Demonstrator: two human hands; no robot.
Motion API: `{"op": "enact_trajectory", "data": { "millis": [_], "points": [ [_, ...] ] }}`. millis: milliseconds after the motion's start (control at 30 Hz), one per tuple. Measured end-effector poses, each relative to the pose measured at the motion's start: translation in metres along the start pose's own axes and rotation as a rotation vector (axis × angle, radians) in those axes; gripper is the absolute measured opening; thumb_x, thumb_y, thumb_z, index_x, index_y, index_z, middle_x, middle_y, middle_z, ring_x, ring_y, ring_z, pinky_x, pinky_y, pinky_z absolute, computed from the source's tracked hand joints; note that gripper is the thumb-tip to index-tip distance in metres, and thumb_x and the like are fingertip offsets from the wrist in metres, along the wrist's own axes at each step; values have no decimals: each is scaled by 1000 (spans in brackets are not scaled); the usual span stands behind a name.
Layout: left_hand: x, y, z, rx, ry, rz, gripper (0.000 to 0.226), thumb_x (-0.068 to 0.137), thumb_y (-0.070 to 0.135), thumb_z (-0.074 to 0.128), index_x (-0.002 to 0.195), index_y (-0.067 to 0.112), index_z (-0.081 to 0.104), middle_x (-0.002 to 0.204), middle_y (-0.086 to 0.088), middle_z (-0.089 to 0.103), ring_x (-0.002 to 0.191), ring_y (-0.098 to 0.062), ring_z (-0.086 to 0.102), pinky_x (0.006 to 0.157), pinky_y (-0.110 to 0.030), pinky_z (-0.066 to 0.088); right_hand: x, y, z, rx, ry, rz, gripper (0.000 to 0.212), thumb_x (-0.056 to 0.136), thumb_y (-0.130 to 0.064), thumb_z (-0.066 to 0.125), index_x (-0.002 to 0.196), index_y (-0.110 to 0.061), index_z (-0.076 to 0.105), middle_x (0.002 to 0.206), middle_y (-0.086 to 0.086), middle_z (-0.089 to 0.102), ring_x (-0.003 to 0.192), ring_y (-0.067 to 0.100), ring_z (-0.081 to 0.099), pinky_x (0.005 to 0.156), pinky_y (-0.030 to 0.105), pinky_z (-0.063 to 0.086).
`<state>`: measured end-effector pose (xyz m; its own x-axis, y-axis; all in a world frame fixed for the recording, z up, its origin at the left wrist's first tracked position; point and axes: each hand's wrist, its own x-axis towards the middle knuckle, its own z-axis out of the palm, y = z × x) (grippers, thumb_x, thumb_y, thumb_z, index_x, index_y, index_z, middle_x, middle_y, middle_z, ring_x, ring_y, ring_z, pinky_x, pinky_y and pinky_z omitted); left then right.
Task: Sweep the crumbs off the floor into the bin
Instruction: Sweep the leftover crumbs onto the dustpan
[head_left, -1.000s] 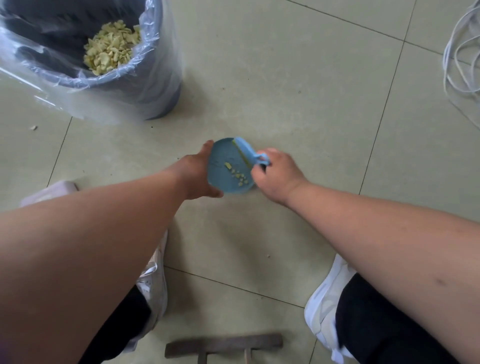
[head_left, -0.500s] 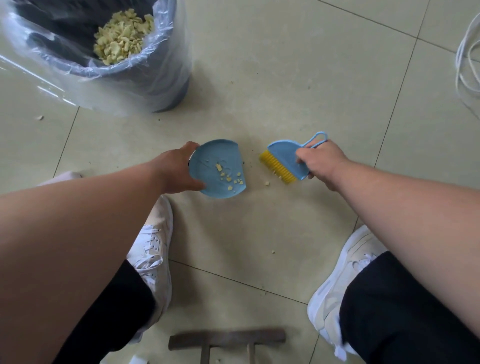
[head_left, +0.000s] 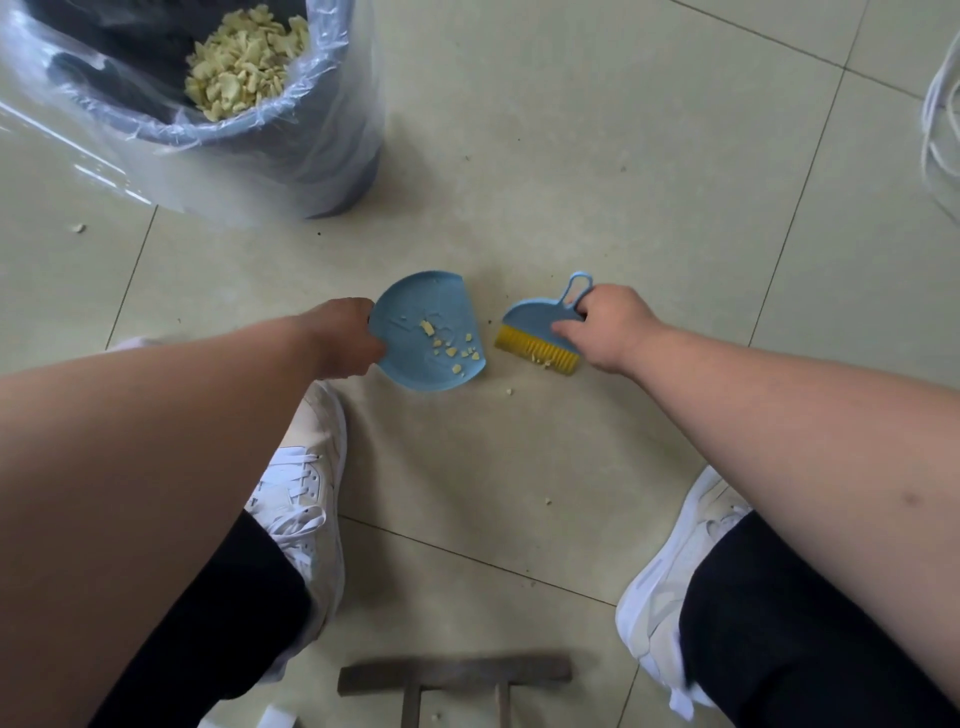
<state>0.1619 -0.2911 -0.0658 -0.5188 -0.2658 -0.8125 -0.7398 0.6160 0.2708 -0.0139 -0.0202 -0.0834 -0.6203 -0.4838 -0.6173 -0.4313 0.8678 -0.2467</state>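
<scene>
A small blue dustpan (head_left: 415, 312) lies flat on the tiled floor with several yellow crumbs in it; my left hand (head_left: 340, 338) grips its left edge. Just to its right, my right hand (head_left: 605, 325) holds a small blue brush with yellow bristles (head_left: 537, 332), bristles down on the floor and touching a crumb. A loose crumb (head_left: 509, 391) lies between pan and brush, another (head_left: 547, 501) nearer my feet. The dark bin (head_left: 291, 119), lined with a clear plastic bag, stands at the upper left with a heap of yellow crumbs (head_left: 241, 65) inside.
My white shoes (head_left: 304, 499) (head_left: 670, 566) flank the floor patch below the dustpan. A dark stool or frame top (head_left: 454, 673) sits at the bottom edge. White cables (head_left: 940, 119) lie at the far right. One crumb (head_left: 79, 227) lies left of the bin.
The brush was over the dustpan a second ago; my right hand pulled it away to the right, then turned its bristles down onto the floor. The dustpan stays flat on the floor.
</scene>
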Motion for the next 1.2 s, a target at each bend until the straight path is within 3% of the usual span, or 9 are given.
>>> {"op": "enact_trajectory", "data": {
  "millis": [167,300,433,533,600,767,967,1100,1200],
  "points": [
    [-2,-11,-5,-48,-20,-136,16,83,13,58,74,6,69,52,-7,64,39,-22,51,37,-21,40,10,7,-11,107,107,91,32,94,-41,65,99,-11,73,101,13,71,98,31,65,73,24,37],
    [-5,-26,-10,-75,-52,-241,27,76,18,56,76,-3,74,54,-17,66,40,-24,49,48,-28,43,5,1,-12,257,116,51,19,93,-38,66,89,-20,70,86,2,66,83,25,62,71,25,38],
    [-3,-34,-12,-105,-55,-231,32,72,17,56,89,-4,75,76,-27,75,54,-29,58,62,-36,50,-4,-8,-4,321,-101,-22,23,93,-34,70,98,-13,75,91,6,72,84,23,67,69,25,42],
    [-2,-33,-10,-113,-56,-230,32,71,19,56,88,-2,75,71,-24,75,53,-28,60,64,-36,52,-14,-17,13,42,-351,-143,34,94,-40,68,103,-8,75,99,11,73,88,25,65,71,27,43],
    [-2,-31,-9,-121,-62,-222,30,75,17,56,89,-3,74,62,-21,71,51,-27,58,62,-36,51,-18,-20,24,-85,-377,-197,37,94,-42,66,105,-7,75,105,14,74,97,30,67,75,28,44],
    [-2,-23,-5,-92,-92,-209,18,80,13,55,83,1,69,50,-11,64,37,-22,49,54,-29,44,-9,-16,20,-102,-184,-137,39,95,-42,64,106,-5,73,112,18,72,107,34,65,81,30,45],
    [0,-18,-2,-96,-103,-183,25,83,15,56,89,-4,72,53,-11,65,43,-24,50,58,-32,47,13,5,-11,58,77,21,36,95,-40,66,107,-7,73,111,17,72,105,34,65,78,29,41],
    [1,-14,2,-74,-103,-167,26,84,16,55,92,-2,72,55,-10,66,42,-23,51,55,-31,46,18,14,-19,221,44,28,30,93,-39,68,86,-10,72,85,10,70,78,29,64,66,31,43],
    [3,-8,2,-48,-115,-157,26,83,18,57,88,-1,73,53,-10,66,37,-23,49,43,-25,41,19,21,-27,562,213,177,33,88,-37,69,90,-5,77,71,4,72,61,17,68,64,31,56]
  ]
}}
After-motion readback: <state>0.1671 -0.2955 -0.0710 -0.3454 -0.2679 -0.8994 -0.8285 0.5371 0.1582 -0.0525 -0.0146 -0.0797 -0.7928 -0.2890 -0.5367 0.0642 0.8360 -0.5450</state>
